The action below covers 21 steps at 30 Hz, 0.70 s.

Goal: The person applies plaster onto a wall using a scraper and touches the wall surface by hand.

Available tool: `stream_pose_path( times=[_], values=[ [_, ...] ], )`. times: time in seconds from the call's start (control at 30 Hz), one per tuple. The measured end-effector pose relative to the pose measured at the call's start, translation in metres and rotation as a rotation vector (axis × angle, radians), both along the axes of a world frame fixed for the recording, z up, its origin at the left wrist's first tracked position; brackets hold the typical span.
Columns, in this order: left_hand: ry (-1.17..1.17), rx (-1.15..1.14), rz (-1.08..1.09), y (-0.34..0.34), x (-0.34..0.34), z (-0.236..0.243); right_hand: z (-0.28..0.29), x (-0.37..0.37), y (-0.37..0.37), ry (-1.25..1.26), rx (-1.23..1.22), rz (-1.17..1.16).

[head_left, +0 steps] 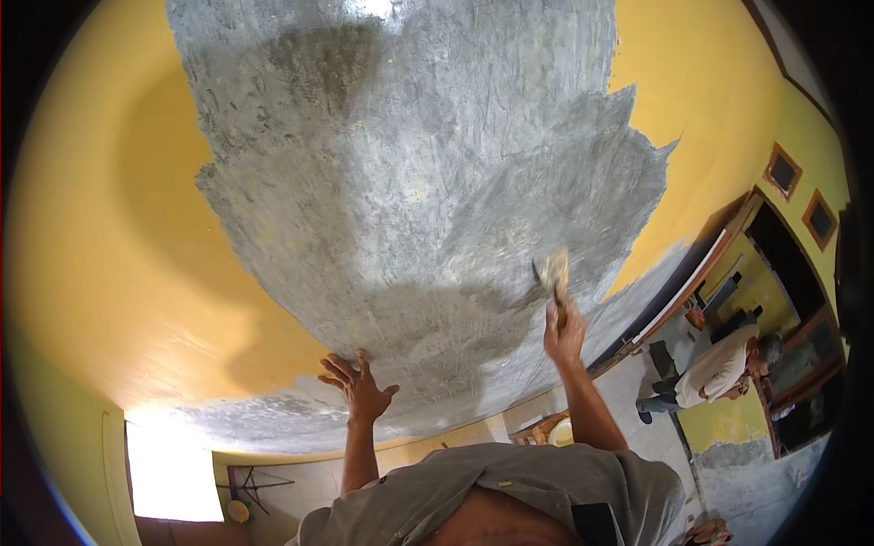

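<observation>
My left hand (362,389) rests with fingers spread on a wall (410,182) of mottled grey coating bordered by yellow paint. My right hand (564,328) grips the handle of a flat putty knife (552,271), its blade smeared with pale material and held against or very close to the grey patch, right of and above my left hand; contact is unclear. A paler, streaky area surrounds the blade. Shadows fall over the coating and the yellow paint at the left.
A person (715,369) in a pale shirt and dark trousers is at the right by a wood-framed opening (760,205). Below are a pale bucket (560,435) on a wooden support, a bright window (173,460) at lower left and a black metal stand (255,482).
</observation>
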<state>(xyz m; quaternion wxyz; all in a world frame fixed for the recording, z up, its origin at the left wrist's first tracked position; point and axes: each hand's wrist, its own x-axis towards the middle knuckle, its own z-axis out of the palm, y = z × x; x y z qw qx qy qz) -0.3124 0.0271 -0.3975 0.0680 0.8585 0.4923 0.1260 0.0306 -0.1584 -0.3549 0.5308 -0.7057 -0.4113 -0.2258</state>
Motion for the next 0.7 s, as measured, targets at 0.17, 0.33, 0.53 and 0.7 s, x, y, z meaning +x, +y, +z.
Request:
stream_pose_path(
  times=[0.17,0.33,0.53,0.7],
  values=[
    [-0.190,0.299,-0.048,0.024,-0.002,-0.060,0.194,0.020,0.035,-0.266,0.219,-0.042],
    [-0.179,0.465,-0.018,0.030,0.010,-0.065,0.381,0.035,0.052,-0.501,0.242,-0.154],
    [-0.175,0.403,0.046,0.033,0.008,-0.067,0.325,0.000,0.074,-0.240,0.216,0.022],
    [-0.192,0.346,-0.007,0.033,0.012,-0.064,0.049,-0.024,0.053,-0.060,-0.006,0.075]
  ],
)
